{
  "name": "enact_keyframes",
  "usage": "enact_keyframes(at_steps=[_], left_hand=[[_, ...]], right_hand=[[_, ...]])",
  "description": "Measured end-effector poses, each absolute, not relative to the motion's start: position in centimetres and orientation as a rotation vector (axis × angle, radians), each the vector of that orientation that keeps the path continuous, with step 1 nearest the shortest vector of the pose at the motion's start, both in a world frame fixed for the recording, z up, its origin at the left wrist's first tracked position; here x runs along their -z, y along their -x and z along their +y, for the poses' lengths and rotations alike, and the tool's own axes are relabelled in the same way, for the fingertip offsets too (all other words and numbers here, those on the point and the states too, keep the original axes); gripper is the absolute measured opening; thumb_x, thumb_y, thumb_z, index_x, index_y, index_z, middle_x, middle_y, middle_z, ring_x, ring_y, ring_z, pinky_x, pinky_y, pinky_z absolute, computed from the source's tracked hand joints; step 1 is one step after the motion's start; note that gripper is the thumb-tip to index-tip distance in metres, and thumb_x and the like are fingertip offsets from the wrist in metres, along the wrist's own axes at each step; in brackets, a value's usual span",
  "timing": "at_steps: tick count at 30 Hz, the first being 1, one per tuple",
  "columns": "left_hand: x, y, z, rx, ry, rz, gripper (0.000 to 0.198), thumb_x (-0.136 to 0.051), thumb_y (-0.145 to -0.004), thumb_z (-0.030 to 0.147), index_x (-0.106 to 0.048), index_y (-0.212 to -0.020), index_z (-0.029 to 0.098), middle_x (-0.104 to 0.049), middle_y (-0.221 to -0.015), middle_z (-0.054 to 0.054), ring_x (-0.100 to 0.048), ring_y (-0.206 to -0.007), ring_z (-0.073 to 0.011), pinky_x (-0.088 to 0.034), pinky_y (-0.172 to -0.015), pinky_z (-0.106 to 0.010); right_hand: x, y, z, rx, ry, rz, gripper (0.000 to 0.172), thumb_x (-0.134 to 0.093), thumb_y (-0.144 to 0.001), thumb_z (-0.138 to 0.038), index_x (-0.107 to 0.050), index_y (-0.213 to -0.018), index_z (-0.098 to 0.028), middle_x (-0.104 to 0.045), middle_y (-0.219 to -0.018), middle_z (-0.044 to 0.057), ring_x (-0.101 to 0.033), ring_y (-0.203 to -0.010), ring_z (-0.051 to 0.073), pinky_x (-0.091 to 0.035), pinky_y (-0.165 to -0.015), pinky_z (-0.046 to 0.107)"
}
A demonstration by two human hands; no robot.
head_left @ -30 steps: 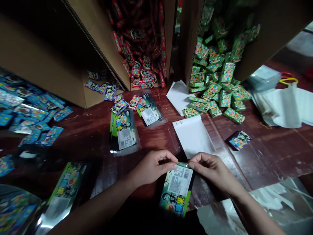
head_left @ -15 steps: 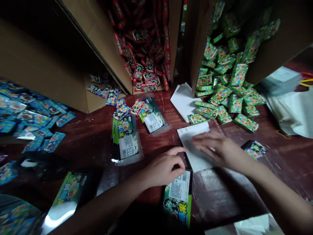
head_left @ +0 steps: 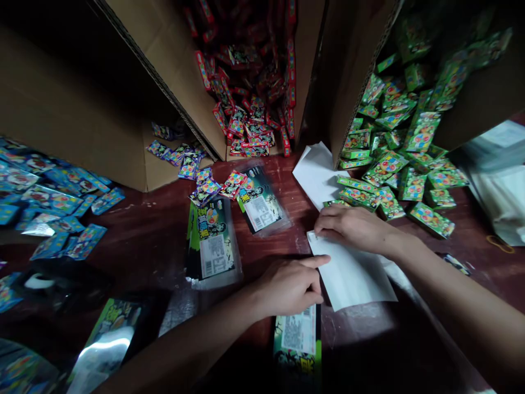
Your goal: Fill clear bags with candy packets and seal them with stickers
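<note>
A white sheet of paper [head_left: 356, 273] lies on the dark red table in front of me. My right hand [head_left: 350, 227] rests over its far edge, fingers bent and pressed together on the paper. From the left, my left hand [head_left: 292, 287] reaches in with the index finger stretched onto the sheet's left edge; its other fingers curl loosely, holding nothing I can see. Just below that hand lies a green and black printed bag [head_left: 298, 334] with a white label, partly hidden by it. Further left are two similar clear-edged bags, a bag [head_left: 215, 238] and another [head_left: 262, 200].
Cardboard boxes stand behind: one spills red packets [head_left: 250, 128], another green boxes [head_left: 422, 131]. Blue packets [head_left: 57, 191] pile at left, and purple packets [head_left: 205, 189] lie by the bags. Another white paper [head_left: 318, 172] lies behind my right hand. Plastic bags [head_left: 498, 186] sit at right.
My right hand has moved from the sheet's middle to its far edge. The sheet sits more turned and nearer me. My left index finger now extends onto it.
</note>
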State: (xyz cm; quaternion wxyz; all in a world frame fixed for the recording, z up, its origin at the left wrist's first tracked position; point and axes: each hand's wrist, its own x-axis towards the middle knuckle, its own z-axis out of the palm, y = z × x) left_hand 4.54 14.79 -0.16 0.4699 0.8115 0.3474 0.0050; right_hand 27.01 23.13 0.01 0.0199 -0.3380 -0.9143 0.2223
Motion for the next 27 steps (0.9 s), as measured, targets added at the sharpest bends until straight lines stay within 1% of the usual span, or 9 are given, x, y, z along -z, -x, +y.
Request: enact_keyframes(at_steps=[4,7,10,12,15,18,20,23,27], left_hand=[[0.3,-4.9,14.9,-0.004,-2.001,0.846,0.007,-0.071,-0.083,0.023,-0.070,-0.075,0.022,-0.043,-0.154,0.002,-0.067,-0.118,-0.0214,-0.052,-0.100,-0.033],[0.3,-4.6,14.3,-0.055,-2.009,0.832,0.009,-0.069,-0.085,0.022,-0.070,-0.076,0.021,-0.047,-0.153,0.002,-0.064,-0.121,-0.0226,-0.051,-0.101,-0.035],[-0.1,-3.2,12.4,-0.214,-1.976,0.886,0.010,-0.064,-0.088,0.019,-0.073,-0.088,0.022,-0.055,-0.146,-0.003,-0.060,-0.124,-0.0233,-0.048,-0.105,-0.038],[-0.6,-1.8,10.9,-0.327,-1.920,0.980,0.020,-0.062,-0.088,0.016,-0.075,-0.102,0.024,-0.059,-0.136,-0.007,-0.057,-0.124,-0.0242,-0.044,-0.108,-0.040],[-1.1,-0.1,8.8,-0.392,-1.756,1.008,0.037,-0.057,-0.089,0.012,-0.070,-0.121,0.027,-0.062,-0.121,-0.007,-0.059,-0.117,-0.0217,-0.045,-0.106,-0.039],[-1.0,0.4,7.5,-0.483,-1.470,1.023,0.034,-0.059,-0.089,0.014,-0.067,-0.121,0.022,-0.067,-0.115,-0.006,-0.063,-0.108,-0.0197,-0.049,-0.099,-0.036],[-0.8,0.4,6.8,-0.559,-1.304,1.057,0.025,-0.064,-0.087,0.018,-0.066,-0.112,0.018,-0.070,-0.110,-0.006,-0.065,-0.101,-0.0194,-0.051,-0.092,-0.035],[-0.7,0.0,6.1,-0.624,-1.222,1.058,0.016,-0.069,-0.084,0.021,-0.064,-0.098,0.015,-0.070,-0.102,-0.005,-0.065,-0.090,-0.0168,-0.052,-0.084,-0.032],[-1.1,-0.3,5.3,-0.629,-1.200,1.025,0.014,-0.067,-0.083,0.020,-0.064,-0.096,0.014,-0.068,-0.092,-0.003,-0.063,-0.081,-0.0133,-0.050,-0.077,-0.028]], right_hand=[[-1.7,-29.8,21.0,-0.912,0.929,-2.520,0.016,-0.052,-0.101,-0.029,-0.066,-0.097,-0.023,-0.066,-0.094,0.004,-0.062,-0.090,0.018,-0.049,-0.081,0.031],[-3.7,-32.3,18.6,-0.971,1.019,-2.160,0.007,-0.059,-0.097,-0.025,-0.065,-0.100,-0.025,-0.065,-0.094,0.003,-0.063,-0.089,0.017,-0.050,-0.079,0.031],[-5.1,-33.3,15.6,-0.970,1.155,-1.965,0.008,-0.058,-0.098,-0.024,-0.065,-0.098,-0.027,-0.065,-0.091,0.004,-0.063,-0.083,0.016,-0.052,-0.073,0.030],[-5.5,-32.5,13.7,-1.028,1.180,-1.972,0.009,-0.059,-0.097,-0.026,-0.066,-0.102,-0.028,-0.066,-0.092,0.005,-0.064,-0.081,0.016,-0.053,-0.070,0.028],[-5.5,-29.8,11.6,-1.219,1.127,-2.018,0.032,-0.062,-0.095,-0.031,-0.058,-0.127,-0.030,-0.066,-0.098,0.005,-0.065,-0.086,0.016,-0.055,-0.074,0.027],[-5.6,-26.4,10.8,-1.374,1.069,-2.116,0.052,-0.058,-0.097,-0.033,-0.041,-0.147,-0.031,-0.067,-0.101,0.004,-0.066,-0.091,0.017,-0.055,-0.083,0.029],[-5.7,-24.5,10.9,-1.405,1.031,-2.209,0.054,-0.055,-0.098,-0.033,-0.038,-0.150,-0.029,-0.068,-0.102,0.003,-0.067,-0.092,0.016,-0.055,-0.084,0.029],[-5.6,-22.8,11.1,-1.428,0.959,-2.314,0.057,-0.055,-0.097,-0.031,-0.037,-0.150,-0.026,-0.069,-0.101,0.002,-0.067,-0.085,0.014,-0.055,-0.078,0.026],[-5.1,-22.0,10.8,-1.400,0.983,-2.382,0.062,-0.057,-0.095,-0.030,-0.033,-0.152,-0.025,-0.070,-0.097,0.000,-0.066,-0.081,0.013,-0.054,-0.075,0.025]])
